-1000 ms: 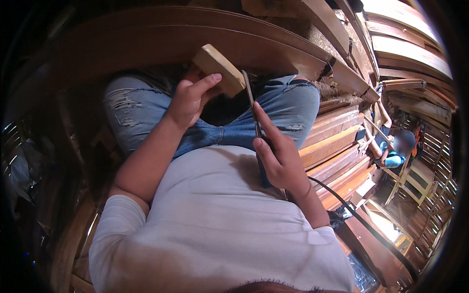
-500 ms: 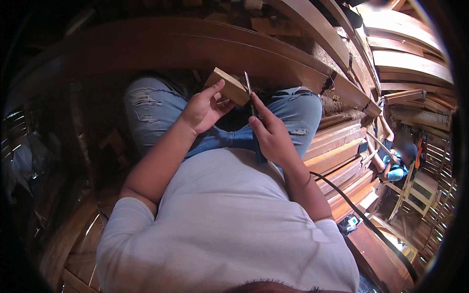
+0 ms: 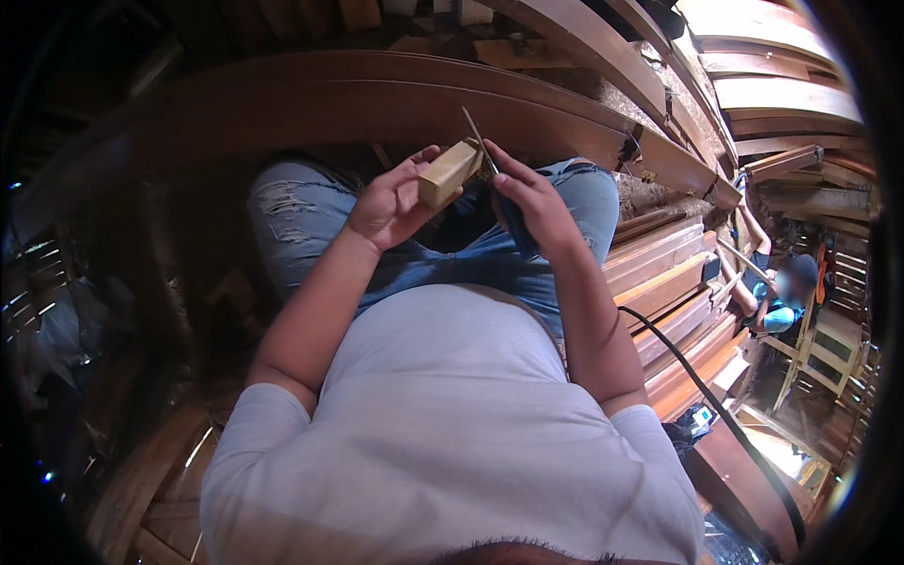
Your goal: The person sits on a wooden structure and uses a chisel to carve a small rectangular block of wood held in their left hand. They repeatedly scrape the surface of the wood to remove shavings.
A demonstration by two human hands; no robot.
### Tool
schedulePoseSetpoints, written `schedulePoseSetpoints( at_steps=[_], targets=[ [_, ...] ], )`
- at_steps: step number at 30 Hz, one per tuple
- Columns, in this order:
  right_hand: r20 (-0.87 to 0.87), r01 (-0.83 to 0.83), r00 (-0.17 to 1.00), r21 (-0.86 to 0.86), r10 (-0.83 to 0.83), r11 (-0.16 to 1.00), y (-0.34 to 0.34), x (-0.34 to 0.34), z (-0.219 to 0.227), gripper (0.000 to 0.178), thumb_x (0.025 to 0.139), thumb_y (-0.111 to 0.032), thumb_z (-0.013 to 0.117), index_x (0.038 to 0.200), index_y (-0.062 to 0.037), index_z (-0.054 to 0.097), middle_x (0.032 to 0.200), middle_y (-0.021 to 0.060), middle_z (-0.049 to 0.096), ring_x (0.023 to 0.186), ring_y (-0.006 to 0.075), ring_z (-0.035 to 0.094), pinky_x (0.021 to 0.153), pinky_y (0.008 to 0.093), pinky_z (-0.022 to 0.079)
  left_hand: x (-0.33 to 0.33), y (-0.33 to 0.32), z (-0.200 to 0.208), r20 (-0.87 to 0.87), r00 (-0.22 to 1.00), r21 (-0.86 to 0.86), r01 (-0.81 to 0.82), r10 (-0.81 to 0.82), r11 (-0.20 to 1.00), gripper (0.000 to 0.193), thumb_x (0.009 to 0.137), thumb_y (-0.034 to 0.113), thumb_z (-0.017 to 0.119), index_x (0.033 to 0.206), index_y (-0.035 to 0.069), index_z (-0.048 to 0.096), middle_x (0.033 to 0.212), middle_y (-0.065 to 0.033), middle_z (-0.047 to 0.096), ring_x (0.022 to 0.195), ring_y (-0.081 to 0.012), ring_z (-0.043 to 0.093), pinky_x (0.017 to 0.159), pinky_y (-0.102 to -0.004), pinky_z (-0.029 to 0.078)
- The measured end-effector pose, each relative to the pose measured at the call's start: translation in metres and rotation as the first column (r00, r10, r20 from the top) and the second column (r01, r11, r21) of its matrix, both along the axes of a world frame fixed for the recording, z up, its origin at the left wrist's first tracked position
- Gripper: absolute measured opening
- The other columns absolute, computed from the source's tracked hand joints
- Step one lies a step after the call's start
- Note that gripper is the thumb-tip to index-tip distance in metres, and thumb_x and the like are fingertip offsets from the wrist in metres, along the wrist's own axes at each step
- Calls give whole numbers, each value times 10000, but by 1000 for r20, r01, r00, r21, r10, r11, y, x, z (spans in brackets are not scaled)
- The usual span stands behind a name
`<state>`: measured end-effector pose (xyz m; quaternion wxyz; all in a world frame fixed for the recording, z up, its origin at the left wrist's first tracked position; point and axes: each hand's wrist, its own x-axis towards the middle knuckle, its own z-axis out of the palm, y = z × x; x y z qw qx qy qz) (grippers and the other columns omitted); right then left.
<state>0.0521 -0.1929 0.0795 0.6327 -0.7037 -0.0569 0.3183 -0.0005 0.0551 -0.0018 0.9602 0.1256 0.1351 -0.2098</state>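
Observation:
Above my lap, my left hand is closed around a small pale wooden block. The block tilts, with one end toward me and the other reaching up to the right. My right hand grips a blue-handled tool with a narrow metal blade, which points up and to the left. I cannot tell whether it is a chisel or a knife. The blade is beside the block's far end; whether they touch is unclear. Part of the blue handle shows below my right palm.
A long dark board runs across beyond my knees. Stacked brown wooden pieces lie at my right, with a black cable passing over them. Farther right, another person in blue holds a long stick.
My left hand has turned the block, so its near end now faces me. The blade has tilted farther left, and the blue handle shows more below my right hand.

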Motion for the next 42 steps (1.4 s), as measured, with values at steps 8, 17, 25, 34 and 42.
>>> schedulePoseSetpoints(
  at_steps=[8, 17, 25, 34, 42],
  targets=[
    [-110, 55, 993, 18, -53, 998, 22, 0, 14, 632, 1142, -220, 620, 1746, -120, 462, 1077, 92, 717, 889, 129, 649, 772, 257, 487, 4, 2, -20, 114, 993, -52, 46, -40, 998, 540, 1142, 88, 629, 1650, 15, 462, 1535, -209, 637, 1328, -286, 718, 1142, -426, 638],
    [327, -89, 879, -602, 348, 793, 33, -21, 23, 711, 1109, -298, 611, 1777, -232, 378, 1160, 327, 776, 1132, 523, 730, 1026, 556, 561, 5, 11, -22, 130, 992, -169, 22, 0, 985, 670, 1180, 540, 461, 1666, 79, 484, 1505, -223, 678, 1234, -256, 759, 961, -362, 682],
    [278, -100, 837, -770, 472, 630, 19, -29, 30, 745, 1095, -267, 619, 1786, -244, 343, 1087, 309, 781, 1052, 514, 744, 952, 594, 567, 2, 1, -8, 37, 999, -117, 23, -19, 993, 639, 1157, 529, 548, 1599, 68, 550, 1360, -218, 765, 1041, -217, 825, 824, -357, 731],
    [207, -133, 890, -734, 406, 666, 11, -36, 37, 728, 1091, -241, 633, 1774, -232, 379, 1085, 323, 774, 1054, 519, 744, 933, 578, 560, 0, -13, 3, 37, 997, 370, 47, -65, 928, 664, 1075, 262, 733, 1618, -10, 464, 1395, -145, 694, 1237, -241, 761, 984, -401, 699],
    [36, -197, 958, -638, 284, 744, 12, -52, 63, 710, 1097, -219, 635, 1767, -203, 402, 1127, 336, 775, 1083, 530, 741, 973, 536, 562, -7, -26, 8, 6, 991, 430, 119, -135, 895, 715, 1045, 188, 731, 1628, -34, 380, 1454, -209, 622, 1298, -294, 715, 1162, -479, 596]
  ],
)
